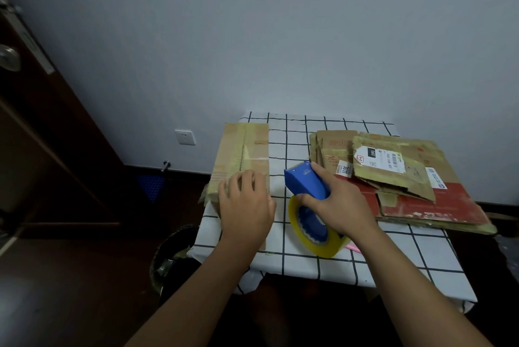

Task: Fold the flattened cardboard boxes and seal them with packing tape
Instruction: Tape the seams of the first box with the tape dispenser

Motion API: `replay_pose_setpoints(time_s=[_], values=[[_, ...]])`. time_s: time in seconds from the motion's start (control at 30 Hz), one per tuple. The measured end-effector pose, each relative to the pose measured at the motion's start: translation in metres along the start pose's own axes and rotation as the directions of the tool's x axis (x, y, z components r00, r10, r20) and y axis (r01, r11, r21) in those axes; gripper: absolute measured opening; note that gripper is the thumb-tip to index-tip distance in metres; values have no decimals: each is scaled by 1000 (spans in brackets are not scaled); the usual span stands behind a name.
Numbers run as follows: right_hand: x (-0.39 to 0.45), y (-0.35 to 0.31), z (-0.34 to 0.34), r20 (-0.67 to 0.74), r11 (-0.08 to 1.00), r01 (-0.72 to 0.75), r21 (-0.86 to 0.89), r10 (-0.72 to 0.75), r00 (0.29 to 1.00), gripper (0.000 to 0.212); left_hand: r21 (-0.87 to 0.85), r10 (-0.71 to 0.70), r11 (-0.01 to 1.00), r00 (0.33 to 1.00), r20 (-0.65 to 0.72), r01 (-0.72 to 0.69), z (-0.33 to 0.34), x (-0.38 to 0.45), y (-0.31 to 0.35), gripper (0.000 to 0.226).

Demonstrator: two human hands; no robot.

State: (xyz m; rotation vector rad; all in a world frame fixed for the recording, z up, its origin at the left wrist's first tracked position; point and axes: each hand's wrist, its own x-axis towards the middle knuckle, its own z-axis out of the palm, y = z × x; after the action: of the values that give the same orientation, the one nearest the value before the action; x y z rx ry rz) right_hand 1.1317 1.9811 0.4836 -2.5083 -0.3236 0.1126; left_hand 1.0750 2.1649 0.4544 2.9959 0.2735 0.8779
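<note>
A folded cardboard box (241, 155) lay at the left edge of the table (306, 259), its long axis running away from the person toward the wall, with a taped seam along the middle of its top face. The left hand (245, 206) rested on the near end of the box, fingers fairly straight and pressing down, curled round nothing. The right hand (337, 200) gripped the blue tape dispenser (306, 181), fingers wrapped over its body; the yellowish roll of packing tape (317, 231) hung from the dispenser's near end and sat at or just above the checked tablecloth. The dispenser's blade end pointed away and slightly left, and the tool sat just beside the box's right edge, apart from it. Any further taping stroke would probably call for the right hand to carry the dispenser leftward over the box and along its long axis; the holding left hand lay in that path at the near end.

To the right, a stack of flattened cardboard boxes (407, 178) bearing shipping labels awaited folding, near the right hand. A waste bin (171, 254) stood on the floor below the table's left corner, and a wall socket (185, 137) showed behind.
</note>
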Motion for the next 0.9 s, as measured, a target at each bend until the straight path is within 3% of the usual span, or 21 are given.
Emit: replay_pose_setpoints(time_s=[0.37,0.9], values=[[11,-11,43,-120,996,-55,74,64,991,81,-60,85,994,994,-69,-90,9,-12,-13,37],[1,-8,76,-120,963,-148,225,178,977,81,-207,163,965,987,-6,-161,21,-43,-34,57]])
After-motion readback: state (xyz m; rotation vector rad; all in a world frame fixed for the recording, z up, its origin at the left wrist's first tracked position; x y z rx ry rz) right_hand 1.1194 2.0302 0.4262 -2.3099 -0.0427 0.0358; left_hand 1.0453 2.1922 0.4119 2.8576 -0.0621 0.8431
